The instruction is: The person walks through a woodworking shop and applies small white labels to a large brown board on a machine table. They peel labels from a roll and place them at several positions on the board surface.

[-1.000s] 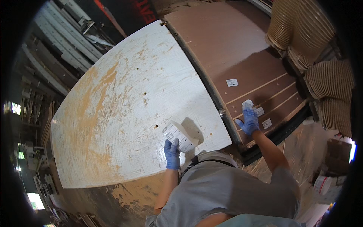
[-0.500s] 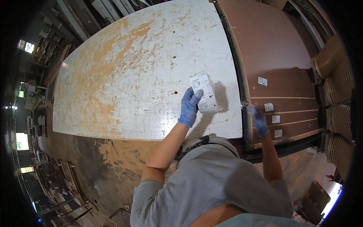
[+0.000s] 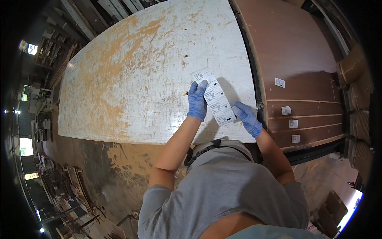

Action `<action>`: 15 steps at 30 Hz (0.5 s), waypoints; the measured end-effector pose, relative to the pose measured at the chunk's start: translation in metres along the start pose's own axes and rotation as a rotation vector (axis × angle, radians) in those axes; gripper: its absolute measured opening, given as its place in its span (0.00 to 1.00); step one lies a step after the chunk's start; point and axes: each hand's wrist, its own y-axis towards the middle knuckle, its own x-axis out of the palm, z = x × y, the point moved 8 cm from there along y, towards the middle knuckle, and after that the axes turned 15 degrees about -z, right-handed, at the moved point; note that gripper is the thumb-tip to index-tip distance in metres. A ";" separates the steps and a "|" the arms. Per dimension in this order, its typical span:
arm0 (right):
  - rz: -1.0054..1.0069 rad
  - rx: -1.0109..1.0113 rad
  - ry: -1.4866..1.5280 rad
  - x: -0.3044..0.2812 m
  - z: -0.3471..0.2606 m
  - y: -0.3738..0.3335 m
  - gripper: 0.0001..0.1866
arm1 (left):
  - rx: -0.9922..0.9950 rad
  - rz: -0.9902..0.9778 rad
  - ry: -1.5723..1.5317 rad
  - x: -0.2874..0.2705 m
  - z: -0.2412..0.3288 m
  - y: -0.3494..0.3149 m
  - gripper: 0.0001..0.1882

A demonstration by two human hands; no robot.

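A long strip of white printed labels [image 3: 217, 102] hangs over the worn white tabletop [image 3: 159, 83], slanting from upper left to lower right. My left hand [image 3: 197, 102], in a blue glove, grips it along its left side, with the thumb on the face near the upper end. My right hand [image 3: 247, 118], gloved alike, has its fingertips together at the strip's lower right edge and appears to pinch it there. At right lie brown panels [image 3: 290, 51]; several narrow ones are nearest me. Single white labels, such as this one [image 3: 279, 82], sit on them.
A dark gap [image 3: 254, 67] runs between the white tabletop and the brown panels. Stacks of ribbed tan boards [image 3: 358, 87] stand at the far right. Boards [image 3: 77, 18] lean beyond the table at upper left. Wood pieces and racks [image 3: 69, 181] fill the left side of the workshop.
My right hand has moved left from the brown panels' edge to the label strip. The strip, folded over before, now hangs unfolded at full length from my left hand.
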 end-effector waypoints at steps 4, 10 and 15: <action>-0.079 0.049 0.106 0.006 0.002 0.001 0.22 | 0.012 0.083 -0.017 -0.013 0.000 0.004 0.12; -0.084 0.048 0.050 0.003 -0.003 0.003 0.22 | 0.025 0.110 -0.033 -0.015 0.000 0.007 0.12; 0.076 -0.060 -0.219 -0.010 0.002 0.005 0.22 | -0.020 0.129 0.035 -0.014 -0.006 0.010 0.12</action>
